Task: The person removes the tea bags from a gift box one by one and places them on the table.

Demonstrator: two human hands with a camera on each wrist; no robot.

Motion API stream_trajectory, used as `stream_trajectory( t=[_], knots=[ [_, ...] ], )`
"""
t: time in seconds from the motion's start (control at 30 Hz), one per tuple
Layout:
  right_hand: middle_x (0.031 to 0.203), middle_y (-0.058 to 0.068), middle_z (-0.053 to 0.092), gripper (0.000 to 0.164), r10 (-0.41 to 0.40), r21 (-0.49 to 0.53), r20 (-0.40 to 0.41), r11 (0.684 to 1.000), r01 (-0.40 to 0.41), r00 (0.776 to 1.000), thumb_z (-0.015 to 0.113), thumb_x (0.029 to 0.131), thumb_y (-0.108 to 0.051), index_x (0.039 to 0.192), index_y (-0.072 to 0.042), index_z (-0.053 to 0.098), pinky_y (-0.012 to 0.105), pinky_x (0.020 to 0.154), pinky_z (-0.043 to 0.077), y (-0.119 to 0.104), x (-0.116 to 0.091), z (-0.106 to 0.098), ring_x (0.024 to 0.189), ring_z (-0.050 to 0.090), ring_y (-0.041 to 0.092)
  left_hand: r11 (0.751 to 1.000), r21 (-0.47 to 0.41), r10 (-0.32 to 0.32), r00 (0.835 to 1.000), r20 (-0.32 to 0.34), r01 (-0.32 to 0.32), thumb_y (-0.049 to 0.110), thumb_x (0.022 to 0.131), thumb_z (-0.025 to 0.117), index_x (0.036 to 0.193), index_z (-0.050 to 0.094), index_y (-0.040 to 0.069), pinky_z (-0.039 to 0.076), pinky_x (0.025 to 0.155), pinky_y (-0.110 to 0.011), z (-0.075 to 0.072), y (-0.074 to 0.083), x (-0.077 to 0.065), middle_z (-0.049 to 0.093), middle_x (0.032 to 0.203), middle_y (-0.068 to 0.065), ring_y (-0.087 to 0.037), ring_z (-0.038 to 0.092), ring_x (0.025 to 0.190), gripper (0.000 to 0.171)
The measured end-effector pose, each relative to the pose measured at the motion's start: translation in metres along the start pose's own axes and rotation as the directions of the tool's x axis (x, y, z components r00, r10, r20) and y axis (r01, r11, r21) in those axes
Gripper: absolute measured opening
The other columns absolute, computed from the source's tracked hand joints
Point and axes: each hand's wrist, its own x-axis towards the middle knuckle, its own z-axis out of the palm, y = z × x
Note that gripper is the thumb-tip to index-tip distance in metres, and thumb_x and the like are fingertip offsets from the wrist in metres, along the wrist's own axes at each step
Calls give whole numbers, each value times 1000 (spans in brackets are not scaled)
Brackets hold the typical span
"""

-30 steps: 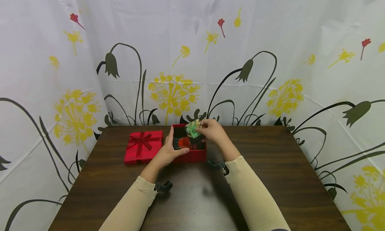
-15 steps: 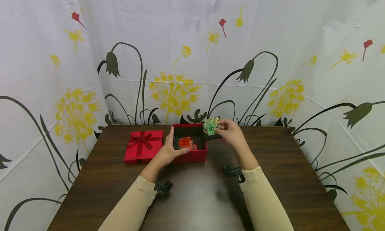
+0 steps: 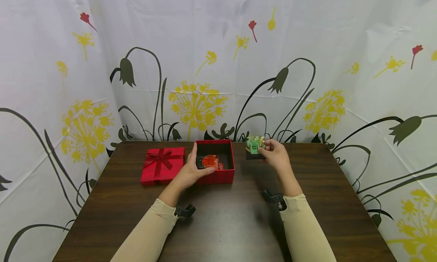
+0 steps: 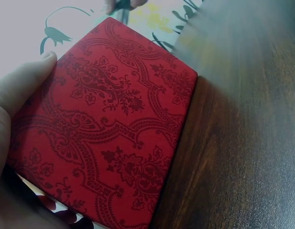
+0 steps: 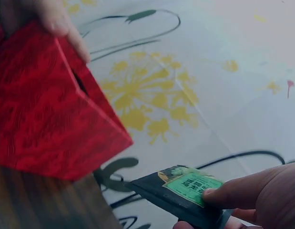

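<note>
A red patterned box (image 3: 222, 176) stands without its lid on the table, with an orange-red packet (image 3: 209, 161) lying inside against dark walls. My left hand (image 3: 190, 173) grips its left front corner, thumb over the front rim. Up close in the left wrist view, that thumb lies along the edge of the box's patterned side (image 4: 104, 109). To the right of the box, my right hand (image 3: 278, 156) pinches a small black packet with a green label (image 3: 254, 146) between thumb and fingers. The packet's green face shows in the right wrist view too, with the thumb pressed on the label.
Left of the box lies a red lid with a ribbon bow (image 3: 162, 165). The dark wooden table (image 3: 211, 224) reaches back to a white curtain (image 3: 218, 57) printed with yellow and grey flowers.
My right hand has lifted the green-labelled packet out of the red box and carried it to the right, beside the box. My left hand has stayed on the box.
</note>
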Motion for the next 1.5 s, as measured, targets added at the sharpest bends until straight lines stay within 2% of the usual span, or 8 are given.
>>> stream_trajectory(
  t=[0.27,0.43,0.7,1.0,1.3,1.5],
  knots=[
    [95,5,70,37,65,80,-52,995,-61,997,77,99,-4,130,6,62,38,70,68,33,5,-2,71,68,10,1000,2,0,1000,10,0,54,89,87,173,-16,42,23,128,-77,1,0,-1,-3,184,-13,-49,11,168,134],
    [94,5,68,37,69,112,-81,992,-59,994,78,99,-4,129,6,60,45,74,69,47,7,0,72,67,10,1000,5,-6,1000,6,6,57,88,87,173,-16,42,23,127,-78,1,0,0,-3,185,-13,-49,13,168,135],
    [92,5,64,37,97,163,-93,983,-81,991,78,97,-3,127,7,59,36,67,67,71,13,2,68,66,12,1000,-3,-4,1000,8,4,54,89,87,173,-16,44,23,127,-77,1,0,0,-4,185,-10,-47,10,169,133],
    [90,3,60,34,82,183,-122,981,-59,989,79,96,-1,123,5,60,35,64,67,82,16,9,69,65,16,1000,-15,-25,1000,2,25,46,92,86,173,-15,44,21,127,-78,1,0,1,-6,185,-10,-46,7,169,129],
    [95,9,64,39,95,118,-87,989,-85,992,79,97,-2,129,6,58,29,59,63,98,20,22,67,66,16,1000,-8,-16,1000,-4,16,47,92,86,173,-16,42,21,127,-78,1,-1,2,-5,185,-11,-47,8,169,130],
    [93,12,67,38,41,-38,-132,998,-46,990,81,96,-9,127,0,61,30,52,60,105,20,25,51,64,14,1000,-23,-9,1000,1,9,52,91,86,172,-16,46,23,126,-79,2,-2,1,-5,185,-10,-48,8,169,131]
  ],
)
